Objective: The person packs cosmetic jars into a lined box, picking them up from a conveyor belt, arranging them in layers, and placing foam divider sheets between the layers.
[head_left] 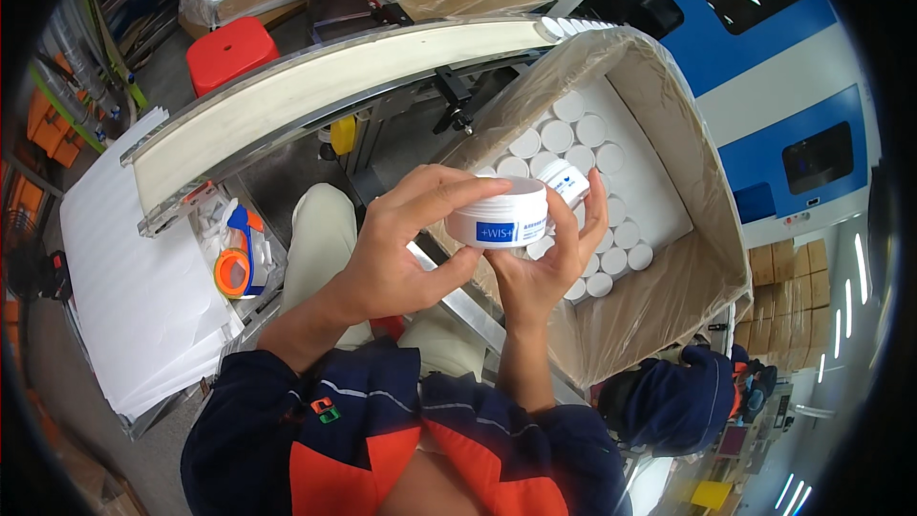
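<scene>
In front of my chest, my left hand (396,239) is closed around a white round jar (458,227) with a blue label, thumb below and fingers over its top. Just right of it, my right hand (535,277) has its fingers wrapped round a second white jar (565,180), which is tilted and partly hidden behind the first. Beyond and below both hands stands a large carton (669,167) lined with clear plastic film. Many white round jars (557,137) sit inside it in rows, some covered by my hands.
A curved conveyor belt (334,59) runs along the far side, with jars (573,27) at its right end. White sheets (143,277) are stacked at left beside an orange tape roll (232,272). A red stool (231,53) stands beyond. A person (669,401) bends at lower right.
</scene>
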`<move>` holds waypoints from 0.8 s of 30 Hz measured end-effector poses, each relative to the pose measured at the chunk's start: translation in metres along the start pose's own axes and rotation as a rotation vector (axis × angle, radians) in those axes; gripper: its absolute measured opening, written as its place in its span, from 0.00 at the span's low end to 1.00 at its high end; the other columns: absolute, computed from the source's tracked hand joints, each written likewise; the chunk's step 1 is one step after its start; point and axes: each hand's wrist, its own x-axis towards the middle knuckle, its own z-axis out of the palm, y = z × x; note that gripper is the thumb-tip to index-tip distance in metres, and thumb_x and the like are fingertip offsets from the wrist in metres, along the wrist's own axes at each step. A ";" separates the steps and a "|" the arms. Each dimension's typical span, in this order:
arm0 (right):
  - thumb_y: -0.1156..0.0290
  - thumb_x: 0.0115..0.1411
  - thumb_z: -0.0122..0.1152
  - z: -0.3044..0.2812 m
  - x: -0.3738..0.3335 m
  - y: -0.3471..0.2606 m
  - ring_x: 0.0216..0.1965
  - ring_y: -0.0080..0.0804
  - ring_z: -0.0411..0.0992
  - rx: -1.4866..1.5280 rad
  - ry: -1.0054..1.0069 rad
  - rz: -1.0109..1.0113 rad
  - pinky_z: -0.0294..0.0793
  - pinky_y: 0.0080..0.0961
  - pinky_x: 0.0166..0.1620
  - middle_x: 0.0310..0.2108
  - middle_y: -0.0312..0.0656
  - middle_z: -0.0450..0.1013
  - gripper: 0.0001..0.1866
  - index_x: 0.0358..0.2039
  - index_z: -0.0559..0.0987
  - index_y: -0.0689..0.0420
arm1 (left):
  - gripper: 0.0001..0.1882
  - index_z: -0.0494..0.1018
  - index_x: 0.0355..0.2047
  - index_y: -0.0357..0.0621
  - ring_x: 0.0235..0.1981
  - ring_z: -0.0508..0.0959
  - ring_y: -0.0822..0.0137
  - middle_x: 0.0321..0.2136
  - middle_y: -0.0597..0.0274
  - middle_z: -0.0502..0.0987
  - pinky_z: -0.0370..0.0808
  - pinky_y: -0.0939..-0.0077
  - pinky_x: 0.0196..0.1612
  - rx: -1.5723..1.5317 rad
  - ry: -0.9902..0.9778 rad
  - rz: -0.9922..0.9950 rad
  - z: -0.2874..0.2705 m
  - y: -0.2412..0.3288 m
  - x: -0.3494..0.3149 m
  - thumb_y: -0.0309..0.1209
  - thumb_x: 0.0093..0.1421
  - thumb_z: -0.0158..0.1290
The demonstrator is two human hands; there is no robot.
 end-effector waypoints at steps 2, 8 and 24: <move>0.67 0.35 0.80 -0.001 0.000 -0.002 0.64 0.48 0.57 -0.014 -0.006 0.006 0.61 0.43 0.61 0.64 0.52 0.57 0.33 0.45 0.79 0.53 | 0.27 0.75 0.51 0.41 0.43 0.77 0.56 0.43 0.50 0.76 0.75 0.67 0.46 -0.006 0.000 -0.001 0.000 0.000 -0.001 0.20 0.46 0.57; 0.66 0.34 0.80 -0.002 -0.002 0.000 0.64 0.48 0.57 0.005 -0.001 0.021 0.62 0.43 0.61 0.63 0.53 0.57 0.32 0.45 0.79 0.53 | 0.28 0.74 0.51 0.37 0.46 0.75 0.65 0.44 0.55 0.74 0.70 0.75 0.49 -0.030 -0.036 -0.031 0.001 0.001 -0.003 0.18 0.45 0.56; 0.88 0.47 0.65 -0.028 0.000 -0.015 0.67 0.40 0.52 0.612 -0.128 0.369 0.71 0.37 0.61 0.64 0.47 0.49 0.45 0.65 0.57 0.61 | 0.11 0.81 0.36 0.44 0.38 0.70 0.72 0.37 0.61 0.70 0.66 0.82 0.39 0.052 0.140 -0.035 0.000 -0.016 -0.007 0.17 0.53 0.60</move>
